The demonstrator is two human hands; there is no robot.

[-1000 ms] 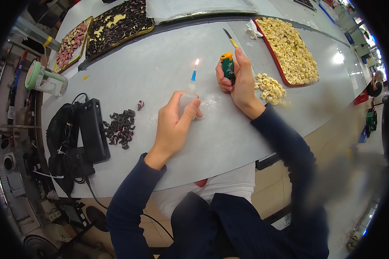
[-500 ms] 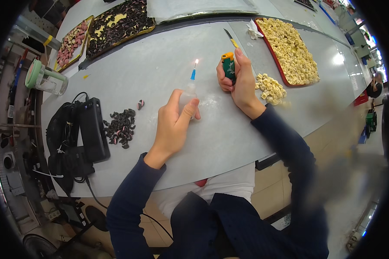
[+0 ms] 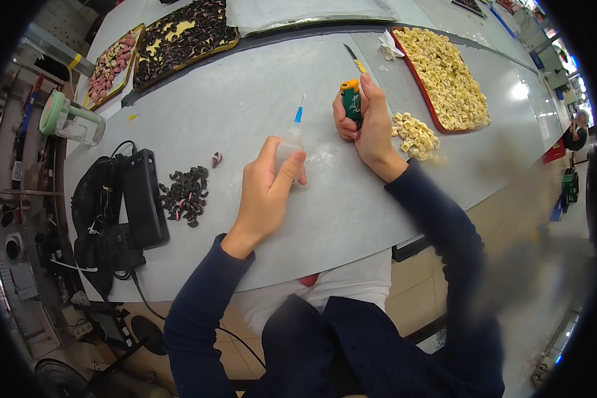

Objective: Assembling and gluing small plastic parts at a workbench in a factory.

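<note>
My left hand (image 3: 266, 189) is closed around a translucent squeeze bottle (image 3: 286, 147). The bottle stands tilted slightly to the right, with a blue-based needle tip (image 3: 299, 113) pointing up; no flame shows on it. In my right hand (image 3: 375, 136) is a green lighter (image 3: 351, 108) with an orange top, held upright with the thumb raised beside it. No flame shows at the lighter either. To the left of my left hand lies a pile of small black curved pieces (image 3: 184, 196). Beside my right wrist sits a heap of pale yellow ring-like pieces (image 3: 414, 136).
A red-rimmed tray (image 3: 418, 79) full of pale yellow pieces stands at the right, near a knife (image 3: 355, 58) and crumpled tissue (image 3: 390, 46). Trays of black pieces (image 3: 186, 40) and pink pieces (image 3: 111, 69) lie far left. A green-lidded jar (image 3: 76, 123) and black power box (image 3: 146, 199) flank the left edge.
The small flame at the needle's tip has gone out. Both hands keep nearly the same place and hold the same things.
</note>
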